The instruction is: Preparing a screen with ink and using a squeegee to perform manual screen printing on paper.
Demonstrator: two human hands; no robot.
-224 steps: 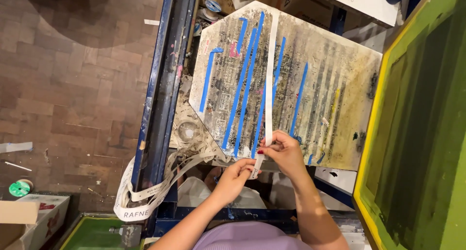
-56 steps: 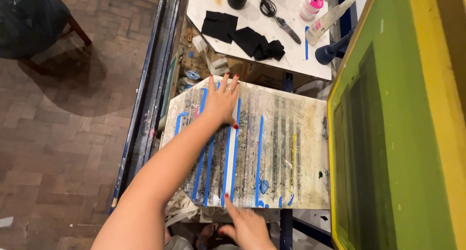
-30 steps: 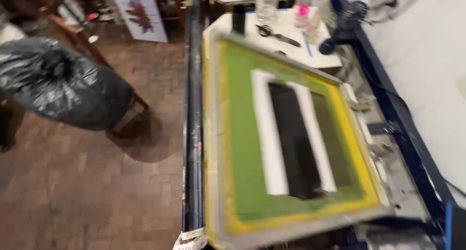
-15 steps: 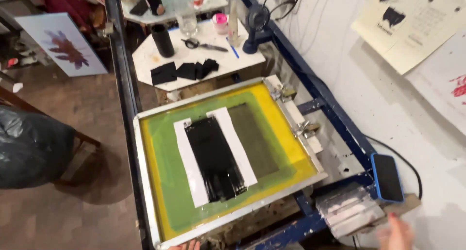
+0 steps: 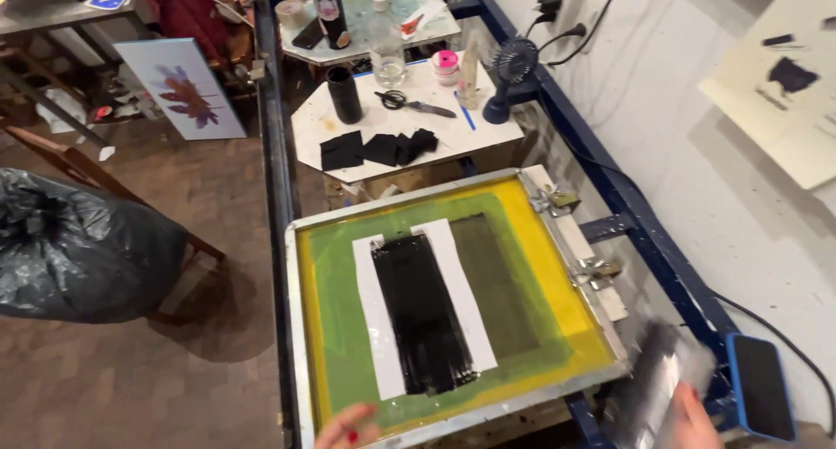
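**Screen Frame Position and Hand Status**

Compared with the view half a second earlier, the screen frame [image 5: 453,305] sits larger and lower in the head camera's view, and both hands have come into the bottom edge. The right hand [image 5: 692,418] now grips a blurred black squeegee [image 5: 649,397] at the lower right, fingers wrapped on it, just beside the frame's right corner. The left hand [image 5: 348,427] rests at the frame's front rail with its fingertips touching the metal edge; whether the fingers are curled or flat cannot be told, as only a small part shows.

The frame lies flat on the blue press [image 5: 649,231]. Its mesh is green with a yellow border. Two white strips [image 5: 374,318] flank a black inked band [image 5: 422,314] running front to back in the left half of the mesh. Two metal clamps [image 5: 596,270] hold the frame's right side.

A phone in a blue case [image 5: 762,388] lies on the press rail, near the right hand. Behind the frame, a white bench [image 5: 488,135] carries black cloth pieces [image 5: 374,148], scissors [image 5: 405,103], a black cylinder [image 5: 344,94] and a small blue fan [image 5: 514,74]. A black bag [image 5: 74,249] sits on the floor at left.
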